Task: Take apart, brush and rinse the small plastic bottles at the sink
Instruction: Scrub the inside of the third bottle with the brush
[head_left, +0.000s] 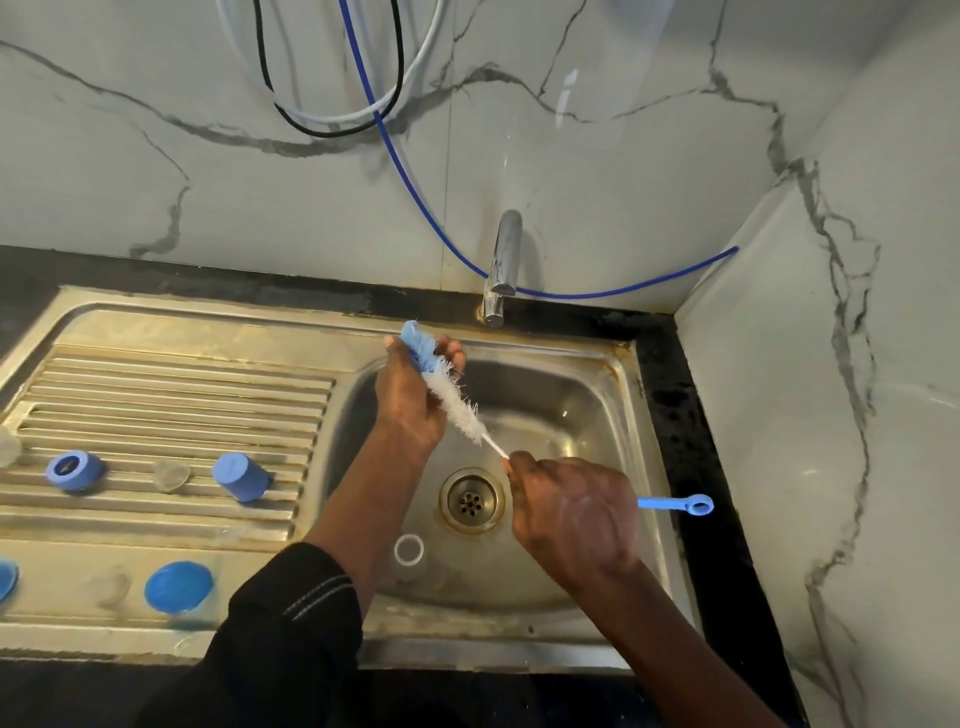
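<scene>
Holding the bottle brush (457, 402) at both ends over the sink (618, 395) basin. Wrapping the left hand (408, 405) round the blue-and-white bristle head, fingers curled loosely about it. Gripping the thin white stem with the right hand (571, 512), fingers closed tight (blue loop handle sticking out past the palm to the right). Running far-left to near-right, bristle tip aimed toward the tap (503, 265). Down in the basin, just near-left of the drain (471, 500) and apart from both hands: one clear small bottle (409, 556), white-rimmed mouth facing up. Over left on the drainboard, a blue cap (241, 475).
</scene>
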